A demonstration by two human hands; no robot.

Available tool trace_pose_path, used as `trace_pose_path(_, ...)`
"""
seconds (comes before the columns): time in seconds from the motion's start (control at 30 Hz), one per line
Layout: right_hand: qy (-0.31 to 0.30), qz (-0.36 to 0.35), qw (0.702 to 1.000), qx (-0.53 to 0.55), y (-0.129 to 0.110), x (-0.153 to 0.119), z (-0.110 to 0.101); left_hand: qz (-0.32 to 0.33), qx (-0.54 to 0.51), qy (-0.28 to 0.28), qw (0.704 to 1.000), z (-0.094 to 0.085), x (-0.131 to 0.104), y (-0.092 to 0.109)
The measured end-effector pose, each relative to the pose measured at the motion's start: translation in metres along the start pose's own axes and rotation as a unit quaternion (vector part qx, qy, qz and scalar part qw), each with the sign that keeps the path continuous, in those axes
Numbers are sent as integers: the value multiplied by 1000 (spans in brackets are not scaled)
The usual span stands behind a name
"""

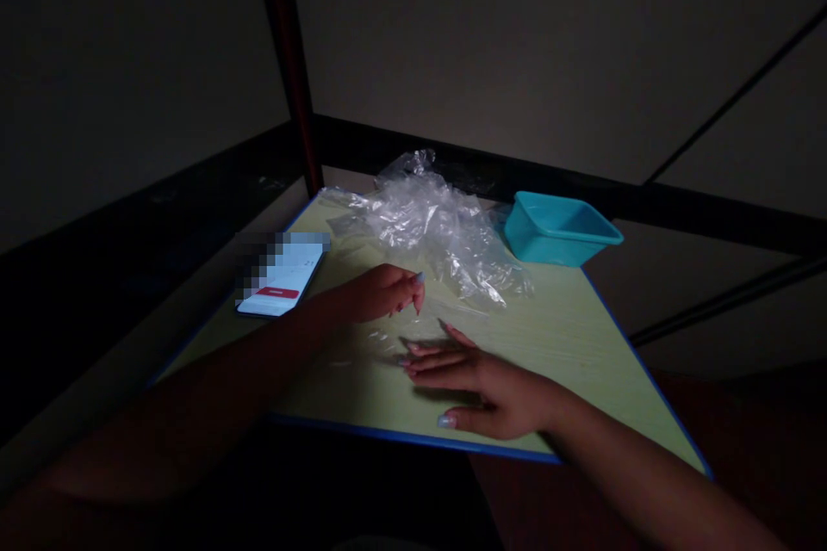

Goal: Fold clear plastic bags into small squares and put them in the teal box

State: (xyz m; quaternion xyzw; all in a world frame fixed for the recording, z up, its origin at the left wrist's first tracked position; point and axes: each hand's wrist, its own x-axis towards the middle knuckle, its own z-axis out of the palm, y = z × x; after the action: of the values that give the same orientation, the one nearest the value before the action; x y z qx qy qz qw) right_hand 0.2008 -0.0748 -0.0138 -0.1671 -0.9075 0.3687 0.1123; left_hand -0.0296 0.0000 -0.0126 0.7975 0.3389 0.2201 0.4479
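Note:
My left hand (388, 291) is just above the middle of the table, its fingers curled together; what they hold, if anything, is too small to tell. A thin clear plastic sheet or bag (378, 337) lies flat below it, its outline faint. My right hand (481, 383) rests palm down near the front edge, fingers spread and pointing left, fingertips by the clear plastic. Behind both hands sits a crumpled heap of clear plastic bags (426, 219).
A turquoise plastic bin (556, 231) stands at the table's back right corner. A lit phone (281, 280) lies on the left side, beyond my left forearm. The pale yellow table (581, 362) has a blue edge, with walls behind it and on the left.

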Motion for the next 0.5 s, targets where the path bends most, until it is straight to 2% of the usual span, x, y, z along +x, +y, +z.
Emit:
trace_pose_path(0.1, 50, 10, 998, 35, 4, 1, -3, 0, 0, -71, 997, -2, -2, 4)
trace_pose_path(0.2, 108, 5, 991, 82, 7, 3, -6, 23, 53, -121, 991, -3, -4, 7)
trace_pose_path(0.33, 144, 22, 980, 135, 13, 4, -7, 11, 103, -138, 985, -2, -8, 7)
trace_pose_path(0.5, 151, 36, 977, 147, 17, 4, -9, -32, 61, -147, 987, -7, -10, 9)
